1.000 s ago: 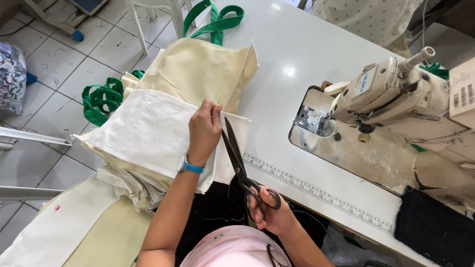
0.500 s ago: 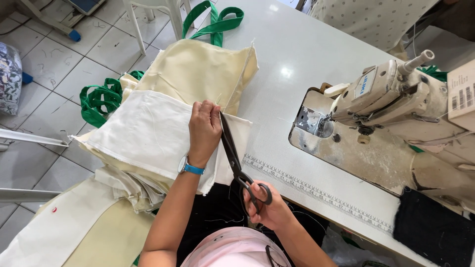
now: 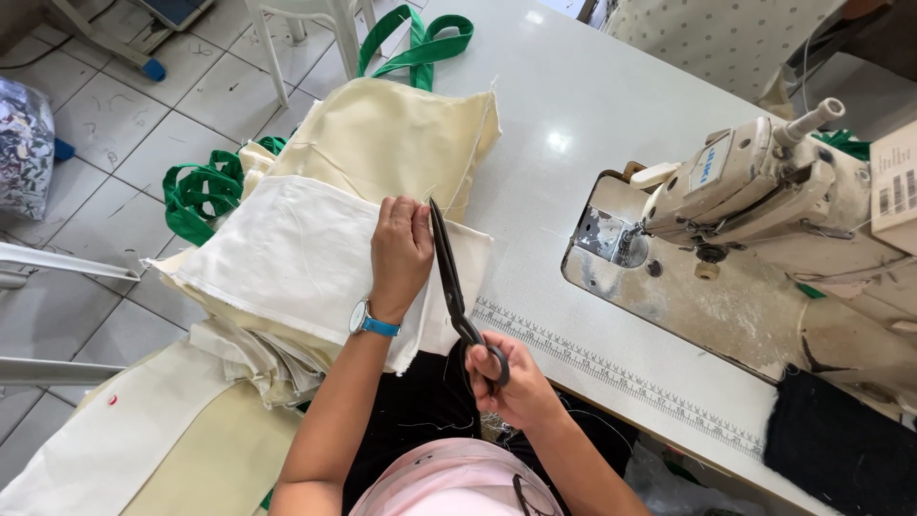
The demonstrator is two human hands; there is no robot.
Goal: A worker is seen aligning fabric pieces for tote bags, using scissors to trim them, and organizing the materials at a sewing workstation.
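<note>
**Scissors along the edge of a cream fabric panel**

Black scissors [image 3: 457, 287] lie along the right edge of the white fabric panel [image 3: 296, 258], blades pointing away from the person, tips close beside the left fingers. Right hand [image 3: 511, 377] is wrapped around the scissor handles, fingers through the loops. Left hand [image 3: 401, 250] presses flat on the panel, palm down, fingers together, gripping nothing; blue-strapped watch [image 3: 368, 320] on the wrist.

The panel tops a stack of cream bag pieces [image 3: 392, 134] that overhangs the left edge of the white sewing table [image 3: 535, 115]. Green straps [image 3: 205, 191] hang left of the stack, more green straps [image 3: 420, 43] beyond it. A printed ruler strip [image 3: 621, 377] runs along the table's near edge, right of the scissors. Off-white sewing machine [image 3: 755, 182] sits well right of the stack, dark cloth [image 3: 841, 449] below it.

Grey tiled floor [image 3: 115, 124] left of the stack; white chair legs [image 3: 296, 33] stand there, a patterned bundle [image 3: 24, 143] further left.
</note>
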